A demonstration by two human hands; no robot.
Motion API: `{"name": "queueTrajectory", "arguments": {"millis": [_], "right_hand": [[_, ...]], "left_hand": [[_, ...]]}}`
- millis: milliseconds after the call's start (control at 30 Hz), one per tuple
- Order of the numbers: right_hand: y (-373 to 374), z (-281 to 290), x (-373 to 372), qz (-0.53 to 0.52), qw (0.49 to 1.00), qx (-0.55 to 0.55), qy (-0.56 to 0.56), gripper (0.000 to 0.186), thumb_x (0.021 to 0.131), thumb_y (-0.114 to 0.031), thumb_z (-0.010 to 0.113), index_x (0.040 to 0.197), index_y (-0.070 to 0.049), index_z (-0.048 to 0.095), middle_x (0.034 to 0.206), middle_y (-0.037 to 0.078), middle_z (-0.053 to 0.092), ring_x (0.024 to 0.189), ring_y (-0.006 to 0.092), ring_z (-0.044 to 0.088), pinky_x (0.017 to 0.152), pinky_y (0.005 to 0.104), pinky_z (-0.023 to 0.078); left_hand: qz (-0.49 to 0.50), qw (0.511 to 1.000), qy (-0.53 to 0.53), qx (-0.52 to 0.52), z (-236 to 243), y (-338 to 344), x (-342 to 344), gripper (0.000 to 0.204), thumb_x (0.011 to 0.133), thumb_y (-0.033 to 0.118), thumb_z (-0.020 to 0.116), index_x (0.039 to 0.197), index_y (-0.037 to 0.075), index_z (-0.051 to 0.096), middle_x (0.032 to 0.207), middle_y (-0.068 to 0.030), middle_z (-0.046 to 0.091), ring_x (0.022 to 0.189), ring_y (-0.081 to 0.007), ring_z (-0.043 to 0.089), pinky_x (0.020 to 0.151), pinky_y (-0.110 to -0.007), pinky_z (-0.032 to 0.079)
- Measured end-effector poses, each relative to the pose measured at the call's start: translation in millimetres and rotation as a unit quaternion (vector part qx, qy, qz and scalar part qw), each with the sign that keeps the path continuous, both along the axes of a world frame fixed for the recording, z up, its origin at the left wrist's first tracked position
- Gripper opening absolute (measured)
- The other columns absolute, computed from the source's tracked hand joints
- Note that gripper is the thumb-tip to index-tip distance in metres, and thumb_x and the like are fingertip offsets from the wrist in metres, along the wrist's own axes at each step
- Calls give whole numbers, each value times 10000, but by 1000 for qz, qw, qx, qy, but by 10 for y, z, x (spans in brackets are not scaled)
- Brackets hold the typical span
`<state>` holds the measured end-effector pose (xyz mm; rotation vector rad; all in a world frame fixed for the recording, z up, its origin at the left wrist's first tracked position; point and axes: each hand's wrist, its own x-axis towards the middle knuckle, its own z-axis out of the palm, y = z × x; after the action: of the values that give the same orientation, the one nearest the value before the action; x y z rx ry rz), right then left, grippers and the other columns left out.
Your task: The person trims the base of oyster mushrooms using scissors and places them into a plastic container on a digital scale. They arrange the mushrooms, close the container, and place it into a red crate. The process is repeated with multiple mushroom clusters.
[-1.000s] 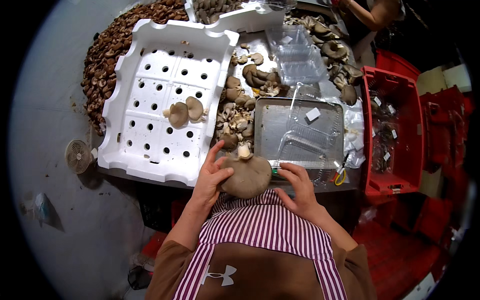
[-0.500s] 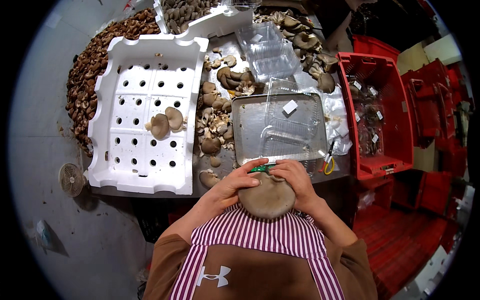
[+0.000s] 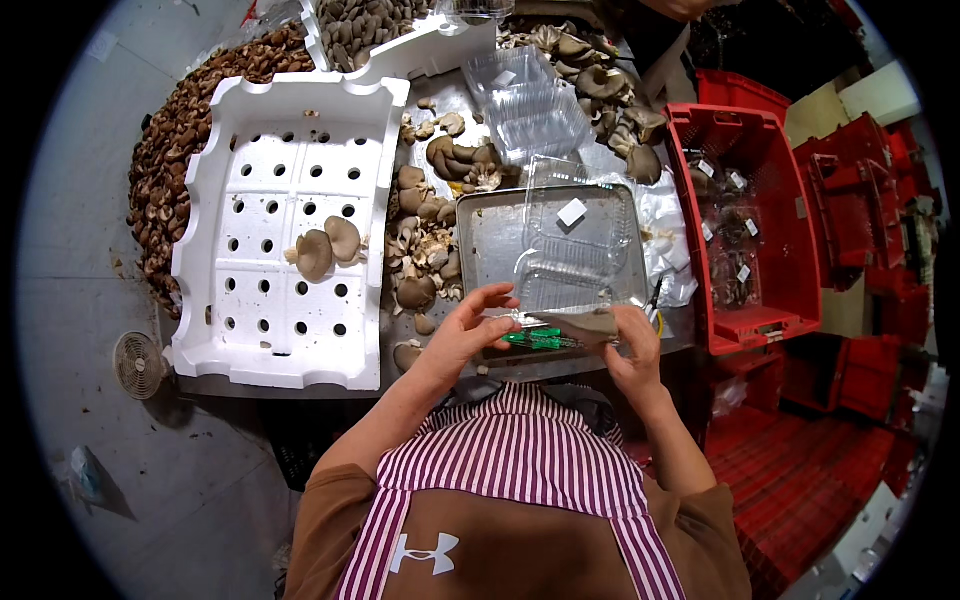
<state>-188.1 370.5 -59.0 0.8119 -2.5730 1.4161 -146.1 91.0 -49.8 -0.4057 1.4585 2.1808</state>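
Note:
An oyster mushroom (image 3: 575,324) with a broad grey-brown cap is tilted nearly edge-on over the near edge of a metal tray (image 3: 462,250). My right hand (image 3: 634,350) pinches it at its right end. Beside its left end, my left hand (image 3: 478,322) has thumb and fingers apart, holding nothing; whether a fingertip brushes the cap I cannot tell. Just under the mushroom shows a bright green object (image 3: 535,338), partly covered, its kind unclear. In the tray lies an open clear plastic clamshell box (image 3: 575,255) with a white label (image 3: 571,212).
Left stands a white foam crate (image 3: 275,350) with two mushrooms (image 3: 328,247) inside. Loose mushrooms (image 3: 415,290) lie between crate and tray. Stacked clear boxes (image 3: 530,105) are behind. A red crate (image 3: 760,335) with packed boxes is at right; scissors (image 3: 656,318) lie near it.
The mushroom has moved forward from my apron to over the tray and turned from face-up to edge-on. My left hand has let go of it; the right keeps hold.

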Motion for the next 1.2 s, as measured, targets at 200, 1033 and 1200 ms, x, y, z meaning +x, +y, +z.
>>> {"name": "queueTrajectory", "arguments": {"millis": [200, 1033, 1200], "right_hand": [[31, -371, -58, -52, 998, 12, -36, 312, 686, 40, 707, 992, 22, 644, 933, 151, 657, 861, 336, 625, 758, 386, 500], [-131, -158, -279, 59, 980, 191, 9, 524, 601, 53, 656, 1116, -26, 607, 1187, 155, 598, 1148, 362, 560, 990, 454, 442], [-181, -183, -297, 83, 977, 196, 31, 473, 603, 75, 652, 1063, -28, 620, 1087, 135, 640, 1103, 356, 586, 960, 451, 453]], "left_hand": [[-39, 907, 276, -316, -206, 210, -114, 655, 815, 158, 750, 1412, 110, 486, 1364, -73, 531, 1238, -241, 530, 999, -376, 472], [-32, 747, 475, -464, -753, 765, -373, 354, 705, 100, 741, 1041, 95, 632, 1018, -80, 582, 1028, -292, 556, 929, -419, 434], [90, 781, 406, -465, -628, 421, 97, 447, 768, 117, 734, 1200, 77, 621, 1236, -136, 590, 1218, -332, 528, 1037, -454, 411]]}}
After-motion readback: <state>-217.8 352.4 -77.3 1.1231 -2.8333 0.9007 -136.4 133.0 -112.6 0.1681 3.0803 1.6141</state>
